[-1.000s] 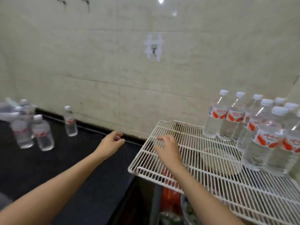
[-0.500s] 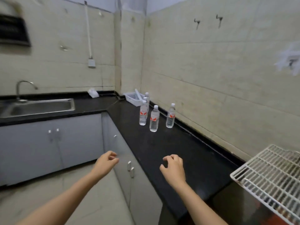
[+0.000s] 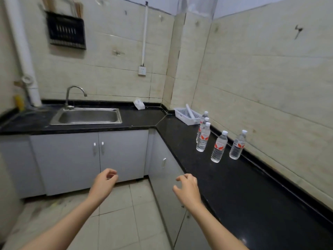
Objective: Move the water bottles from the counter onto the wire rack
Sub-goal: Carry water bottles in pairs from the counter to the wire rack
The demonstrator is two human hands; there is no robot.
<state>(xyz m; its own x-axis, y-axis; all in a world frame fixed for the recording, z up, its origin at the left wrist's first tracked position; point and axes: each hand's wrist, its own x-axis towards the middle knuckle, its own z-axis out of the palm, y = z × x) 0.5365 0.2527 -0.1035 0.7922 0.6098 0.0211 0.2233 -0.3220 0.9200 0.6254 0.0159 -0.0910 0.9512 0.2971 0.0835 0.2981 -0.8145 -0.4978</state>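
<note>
Several clear water bottles with red labels and white caps stand on the black counter [image 3: 234, 192] along the right wall. The nearest bottle [image 3: 219, 147] is in front, another bottle [image 3: 237, 144] stands close to the wall, and a row of bottles [image 3: 203, 137] lines up behind them. My left hand [image 3: 104, 183] hangs over the floor with loosely curled fingers, holding nothing. My right hand [image 3: 187, 187] hovers at the counter's front edge, fingers apart and empty, well short of the bottles. The wire rack is out of view.
A white plastic basket [image 3: 183, 114] sits in the counter's corner behind the bottles. A steel sink [image 3: 86, 117] with a tap lies at the left of the far counter. Grey cabinets [image 3: 81, 159] run below, with tiled floor [image 3: 117, 222] under my arms.
My view has swung left, away from the wire rack, which has left the frame. Both empty hands moved off the rack, and the counter bottles now stand ahead on the right.
</note>
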